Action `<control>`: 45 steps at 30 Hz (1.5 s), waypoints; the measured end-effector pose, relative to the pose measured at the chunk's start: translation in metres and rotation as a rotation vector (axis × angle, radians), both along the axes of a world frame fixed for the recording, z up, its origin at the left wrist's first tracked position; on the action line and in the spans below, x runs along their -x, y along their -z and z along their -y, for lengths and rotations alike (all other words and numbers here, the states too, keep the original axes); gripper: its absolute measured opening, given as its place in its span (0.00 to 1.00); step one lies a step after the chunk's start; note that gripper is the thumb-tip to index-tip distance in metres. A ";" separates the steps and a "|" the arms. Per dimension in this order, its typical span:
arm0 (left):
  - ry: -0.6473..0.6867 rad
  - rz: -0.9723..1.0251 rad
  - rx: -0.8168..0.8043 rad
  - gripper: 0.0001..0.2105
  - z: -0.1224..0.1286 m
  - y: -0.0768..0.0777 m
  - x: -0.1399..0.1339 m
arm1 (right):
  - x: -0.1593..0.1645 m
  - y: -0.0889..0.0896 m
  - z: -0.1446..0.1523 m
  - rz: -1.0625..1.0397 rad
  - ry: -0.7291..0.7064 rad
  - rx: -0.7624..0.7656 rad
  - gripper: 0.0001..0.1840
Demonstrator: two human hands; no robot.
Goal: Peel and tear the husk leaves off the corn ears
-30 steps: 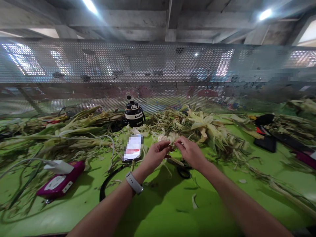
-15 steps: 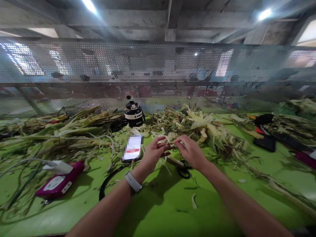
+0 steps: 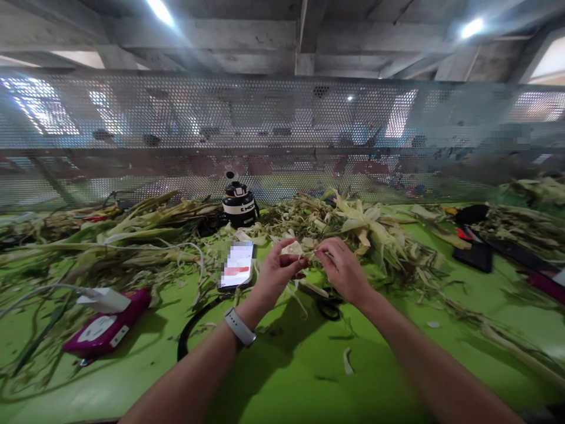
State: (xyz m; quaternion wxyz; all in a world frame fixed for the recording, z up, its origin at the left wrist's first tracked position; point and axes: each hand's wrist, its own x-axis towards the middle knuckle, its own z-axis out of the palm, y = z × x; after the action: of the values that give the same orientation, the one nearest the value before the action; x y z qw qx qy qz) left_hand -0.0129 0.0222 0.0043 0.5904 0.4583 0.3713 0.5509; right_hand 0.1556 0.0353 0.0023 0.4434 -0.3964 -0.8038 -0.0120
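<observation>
My left hand, with a pale watch band on its wrist, is held over the table with thumb and fingers pinched together. Facing it, my right hand also pinches with its fingertips. A thin pale corn husk strip seems to run between the two hands; its ends are hidden in the fingers. Below the hands a curled husk strand dangles or lies; I cannot tell which. Black-handled scissors rest on the green table beneath my right hand.
Behind my hands lies a heap of dried corn husks, with more husks at left. A lit phone, a black bottle and a magenta power strip with a white plug stand left. A perforated metal screen closes the back.
Both hands have shifted slightly, and the fingers of my left hand have drawn closer together. My right fingertips have moved a little to the right.
</observation>
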 end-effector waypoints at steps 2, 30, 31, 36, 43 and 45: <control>-0.036 0.014 0.012 0.29 -0.001 0.001 0.000 | 0.001 -0.001 0.002 0.019 -0.030 -0.024 0.07; -0.022 -0.212 -0.202 0.18 0.005 0.010 -0.007 | 0.006 0.001 0.008 0.059 0.074 0.053 0.13; -0.018 -0.205 -0.198 0.18 0.005 0.009 -0.007 | 0.006 0.001 0.007 0.053 0.069 0.069 0.12; -0.035 -0.068 -0.094 0.19 0.007 0.008 -0.010 | 0.006 0.000 0.006 0.040 0.055 0.103 0.12; 0.094 0.011 0.072 0.17 0.009 0.006 -0.009 | 0.004 0.003 0.003 -0.006 -0.015 0.057 0.12; 0.094 0.031 0.100 0.16 0.009 0.005 -0.008 | 0.004 0.003 0.003 -0.013 -0.041 0.054 0.11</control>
State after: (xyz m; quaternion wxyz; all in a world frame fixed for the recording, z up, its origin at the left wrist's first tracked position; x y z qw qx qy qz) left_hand -0.0052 0.0128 -0.0003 0.6434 0.4366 0.3673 0.5105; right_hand 0.1520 0.0327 -0.0009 0.4378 -0.3919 -0.8089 0.0211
